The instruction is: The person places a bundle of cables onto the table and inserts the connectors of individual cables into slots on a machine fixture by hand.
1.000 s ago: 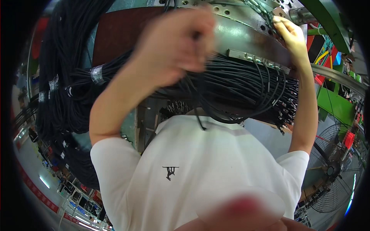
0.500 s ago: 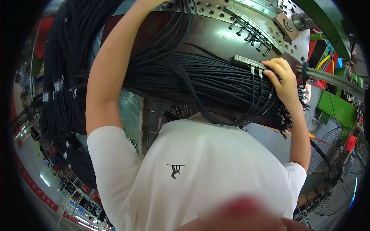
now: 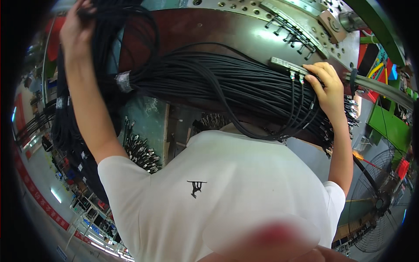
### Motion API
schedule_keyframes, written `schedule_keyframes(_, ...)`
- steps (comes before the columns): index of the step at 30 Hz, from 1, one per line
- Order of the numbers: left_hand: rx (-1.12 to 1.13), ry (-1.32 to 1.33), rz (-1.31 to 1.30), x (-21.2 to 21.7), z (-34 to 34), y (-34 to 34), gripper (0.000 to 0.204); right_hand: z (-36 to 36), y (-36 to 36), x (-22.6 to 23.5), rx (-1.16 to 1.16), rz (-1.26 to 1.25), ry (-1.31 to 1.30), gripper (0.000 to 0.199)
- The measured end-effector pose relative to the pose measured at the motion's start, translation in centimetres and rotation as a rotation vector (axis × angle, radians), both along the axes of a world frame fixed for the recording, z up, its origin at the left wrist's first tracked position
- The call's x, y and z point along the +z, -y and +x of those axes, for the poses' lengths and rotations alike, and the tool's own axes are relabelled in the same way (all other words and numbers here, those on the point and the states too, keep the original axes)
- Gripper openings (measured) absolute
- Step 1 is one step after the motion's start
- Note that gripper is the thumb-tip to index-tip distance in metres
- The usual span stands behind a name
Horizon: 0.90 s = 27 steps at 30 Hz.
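At the far left, my left hand (image 3: 77,30) is raised and closed around a loop of thin black cables (image 3: 126,12); motion blurs it a little. My right hand (image 3: 327,85) pinches the right end of a narrow metal fixture bar (image 3: 283,64). Small cable connectors (image 3: 297,77) sit along that bar's lower edge, their black leads curving down toward my chest. Beneath the bar, a thick bundle of black cables (image 3: 196,78) lies across the brown work surface (image 3: 187,30), bound at its left end by a clear wrap (image 3: 123,81).
Behind, a second fixture bar (image 3: 297,32) with several black connectors lies by a perforated metal plate (image 3: 240,5). A green machine arm (image 3: 379,26) and a metal rail (image 3: 379,88) stand right. More black cables hang left; loose connector ends (image 3: 142,153) lie below. A fan (image 3: 377,203) stands lower right.
My left hand has swung from the top middle to the far left, carrying the cables with it. The right hand still grips the fixture bar in nearly the same place.
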<state>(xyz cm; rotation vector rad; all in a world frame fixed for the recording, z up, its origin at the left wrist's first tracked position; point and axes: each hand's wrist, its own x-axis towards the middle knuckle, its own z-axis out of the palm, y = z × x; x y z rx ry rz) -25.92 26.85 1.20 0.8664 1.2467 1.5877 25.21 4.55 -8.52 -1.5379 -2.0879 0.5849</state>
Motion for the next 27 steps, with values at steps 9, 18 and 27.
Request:
schedule_keyframes(9, -0.600, 0.500, -0.441, -0.8, -6.5, 0.7, 0.040, -0.3, 0.0, 0.4, 0.004, -0.016, -0.019, 0.020)
schedule_keyframes(18, -0.757, 0.622, 0.054, 0.6, 4.8, 7.6, 0.021, -0.5, 0.2, 0.4, -0.003, 0.007, -0.014, 0.021)
schedule_keyframes(27, -0.781, -0.336, -0.389, -3.4, 11.4, 13.4, 0.029, -0.6, -0.2, 0.8, -0.006, -0.011, -0.018, 0.021)
